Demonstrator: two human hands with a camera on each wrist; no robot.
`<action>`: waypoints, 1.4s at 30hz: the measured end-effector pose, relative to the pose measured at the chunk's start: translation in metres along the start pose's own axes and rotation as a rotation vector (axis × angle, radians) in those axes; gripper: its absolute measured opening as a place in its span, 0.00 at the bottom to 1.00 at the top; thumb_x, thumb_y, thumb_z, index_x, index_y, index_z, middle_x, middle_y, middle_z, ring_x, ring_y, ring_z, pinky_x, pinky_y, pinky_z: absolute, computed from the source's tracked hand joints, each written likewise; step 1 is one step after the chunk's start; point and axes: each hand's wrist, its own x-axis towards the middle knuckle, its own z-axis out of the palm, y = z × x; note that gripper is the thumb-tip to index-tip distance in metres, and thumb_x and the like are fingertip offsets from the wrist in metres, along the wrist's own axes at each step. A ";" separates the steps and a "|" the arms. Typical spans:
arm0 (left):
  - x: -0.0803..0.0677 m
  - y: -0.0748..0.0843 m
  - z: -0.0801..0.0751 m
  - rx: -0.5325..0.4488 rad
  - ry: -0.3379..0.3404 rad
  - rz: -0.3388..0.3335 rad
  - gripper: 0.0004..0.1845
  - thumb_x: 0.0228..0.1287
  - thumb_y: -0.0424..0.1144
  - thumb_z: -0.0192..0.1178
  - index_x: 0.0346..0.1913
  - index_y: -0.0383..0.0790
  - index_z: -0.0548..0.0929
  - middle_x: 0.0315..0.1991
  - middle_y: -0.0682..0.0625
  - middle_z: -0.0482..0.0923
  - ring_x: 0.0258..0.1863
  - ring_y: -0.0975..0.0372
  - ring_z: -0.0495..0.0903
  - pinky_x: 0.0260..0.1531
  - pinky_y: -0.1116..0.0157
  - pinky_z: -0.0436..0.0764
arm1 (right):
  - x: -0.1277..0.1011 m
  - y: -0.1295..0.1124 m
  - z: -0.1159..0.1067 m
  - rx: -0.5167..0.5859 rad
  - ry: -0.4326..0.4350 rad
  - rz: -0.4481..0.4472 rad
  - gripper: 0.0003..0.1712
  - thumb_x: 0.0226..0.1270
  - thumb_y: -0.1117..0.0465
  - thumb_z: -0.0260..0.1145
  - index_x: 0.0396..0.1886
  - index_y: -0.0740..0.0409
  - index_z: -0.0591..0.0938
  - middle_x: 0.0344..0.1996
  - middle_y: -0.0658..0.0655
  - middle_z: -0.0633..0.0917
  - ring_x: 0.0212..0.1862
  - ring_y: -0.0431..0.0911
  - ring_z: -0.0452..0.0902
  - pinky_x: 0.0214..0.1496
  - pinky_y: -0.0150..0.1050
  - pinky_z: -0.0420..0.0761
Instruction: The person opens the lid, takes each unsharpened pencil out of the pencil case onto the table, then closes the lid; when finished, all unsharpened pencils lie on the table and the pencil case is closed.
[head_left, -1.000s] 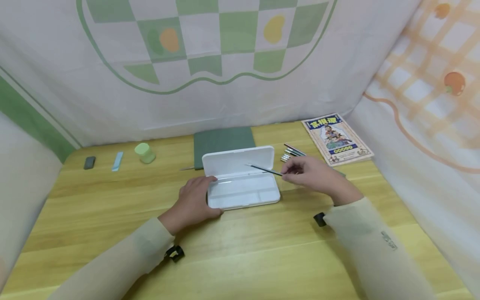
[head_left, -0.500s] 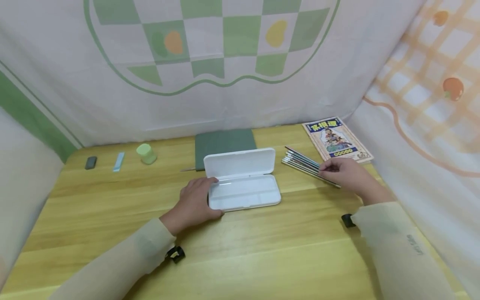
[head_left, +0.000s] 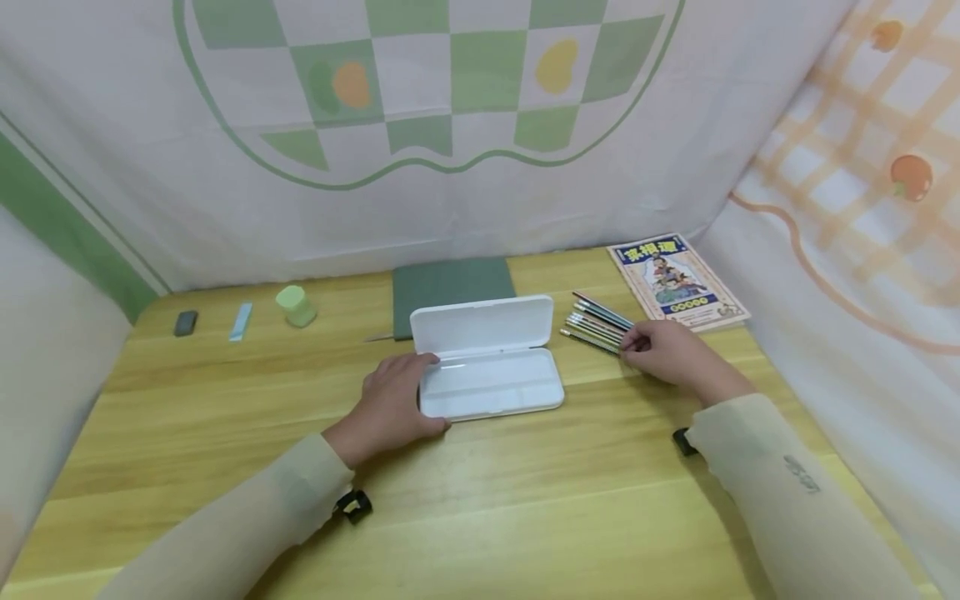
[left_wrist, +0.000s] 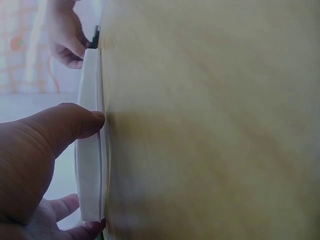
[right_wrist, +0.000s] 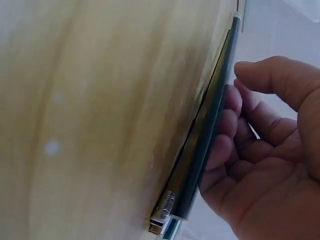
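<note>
A white pencil case [head_left: 491,387] lies on the table with its lid raised and shows no pencil inside. My left hand [head_left: 390,404] holds its left end, the thumb [left_wrist: 90,125] on the front side and fingers behind. To the right of the case lie several pencils [head_left: 596,323] in a loose fan, a dark one [right_wrist: 200,155] frontmost. My right hand [head_left: 667,354] is at their right part, fingers curled against them and the thumb close by. Whether the dark pencil is pinched cannot be made out. The hand covers the pencils' right ends in the head view.
Behind the case lies a dark green notebook [head_left: 453,275]. An illustrated book [head_left: 678,283] is at the back right. Along the left stand or lie a green cylindrical object [head_left: 296,306], a light blue strip [head_left: 241,322] and a dark grey block [head_left: 186,323]. Curtains close off the table's back.
My right hand moved from above the case, where it held a dark pencil, right to the pencil pile, then slightly back left. A dark pencil now lies frontmost. The left hand stayed on the case.
</note>
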 end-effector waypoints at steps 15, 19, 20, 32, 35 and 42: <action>0.002 -0.002 -0.001 0.011 -0.005 -0.012 0.51 0.50 0.56 0.79 0.75 0.45 0.67 0.74 0.46 0.67 0.75 0.47 0.59 0.71 0.39 0.57 | 0.017 -0.062 -0.005 0.046 0.072 -0.016 0.14 0.75 0.56 0.64 0.51 0.58 0.86 0.45 0.59 0.86 0.45 0.53 0.79 0.51 0.53 0.78; 0.003 -0.003 -0.002 0.019 -0.001 -0.011 0.51 0.50 0.56 0.79 0.75 0.45 0.67 0.74 0.46 0.67 0.74 0.47 0.60 0.71 0.39 0.57 | 0.030 -0.084 -0.007 0.076 0.111 -0.054 0.17 0.77 0.55 0.61 0.54 0.60 0.85 0.49 0.61 0.86 0.48 0.54 0.79 0.53 0.54 0.78; 0.003 -0.003 -0.002 0.020 -0.002 -0.012 0.51 0.50 0.56 0.79 0.75 0.45 0.68 0.74 0.46 0.67 0.74 0.47 0.60 0.71 0.39 0.57 | 0.034 -0.089 -0.006 0.087 0.111 -0.060 0.17 0.78 0.54 0.60 0.55 0.60 0.85 0.49 0.61 0.85 0.48 0.54 0.79 0.52 0.54 0.78; 0.003 -0.004 0.001 0.021 -0.008 -0.004 0.50 0.50 0.57 0.79 0.75 0.45 0.68 0.74 0.46 0.68 0.74 0.47 0.60 0.70 0.39 0.58 | 0.070 -0.122 -0.001 0.146 0.021 -0.033 0.21 0.82 0.48 0.55 0.58 0.57 0.84 0.55 0.59 0.84 0.57 0.55 0.78 0.61 0.56 0.76; 0.003 -0.004 0.000 0.018 -0.006 -0.002 0.50 0.50 0.57 0.79 0.75 0.45 0.68 0.73 0.46 0.68 0.74 0.47 0.60 0.71 0.39 0.58 | 0.070 -0.123 -0.001 0.151 0.012 -0.028 0.21 0.82 0.49 0.56 0.58 0.57 0.84 0.55 0.59 0.84 0.57 0.55 0.78 0.61 0.56 0.76; 0.002 -0.005 0.001 -0.002 0.004 0.018 0.50 0.51 0.55 0.79 0.75 0.44 0.68 0.74 0.44 0.68 0.74 0.46 0.60 0.71 0.40 0.58 | 0.071 -0.120 0.001 0.147 -0.008 -0.017 0.24 0.82 0.45 0.54 0.60 0.56 0.83 0.59 0.60 0.83 0.60 0.56 0.77 0.64 0.57 0.74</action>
